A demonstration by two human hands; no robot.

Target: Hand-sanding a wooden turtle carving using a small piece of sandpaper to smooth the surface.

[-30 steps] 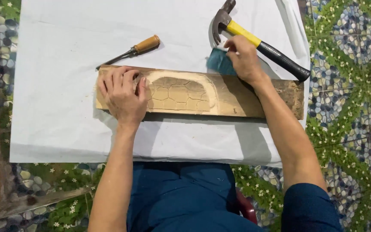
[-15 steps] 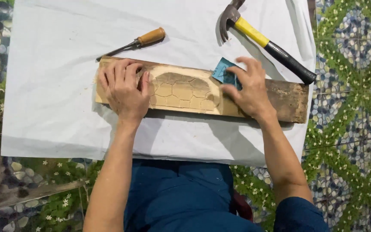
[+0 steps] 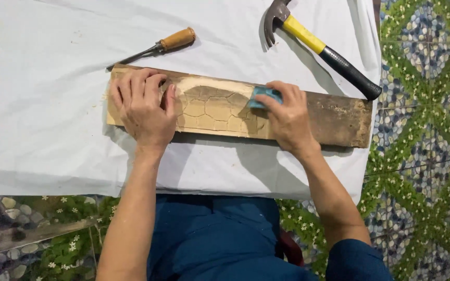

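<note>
Pressing flat, the left hand holds the wooden plank mid-frame while the right hand fingers pinch blue sandpaper on the carved shell pattern, cut already, smoothing seems unfinished.

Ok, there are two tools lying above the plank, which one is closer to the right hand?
The hammer, with its yellow and black handle. The wooden-handled chisel lies above the left hand instead, farther from the right hand.

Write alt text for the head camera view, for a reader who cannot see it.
A person's right hand presses a small blue sanding pad onto a carved wooden plank while the left hand lies flat on its other end. A chisel and hammer lie beyond on white paper.
</note>
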